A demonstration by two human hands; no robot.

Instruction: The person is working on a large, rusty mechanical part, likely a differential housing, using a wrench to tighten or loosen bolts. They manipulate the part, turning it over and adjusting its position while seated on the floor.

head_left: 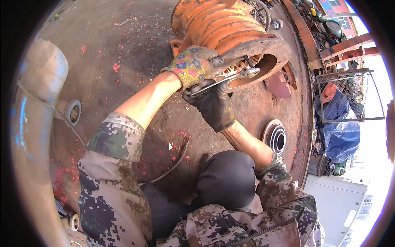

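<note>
A ribbed orange motor housing (218,25) lies on its side ahead of me, its round end flange (275,48) facing me and to the right. Coil windings show partly inside the opening. My left hand (192,65), in a yellow patterned glove, is closed over the flange's left edge. Below it, my right hand (214,106) in a black glove grips the handle of a long silver wrench (230,78). The wrench head lies across the opening, against a short dark rod (249,61); whether its jaws grip the rod is unclear.
Ringed round metal part (275,138) stands on the floor by my right forearm. A reddish plate (279,84) lies behind the flange. At left is a large grey curved pipe (39,90); a hose (175,162) lies near my knees. A wire mesh frame (347,96) and blue tarp (339,129) stand at right.
</note>
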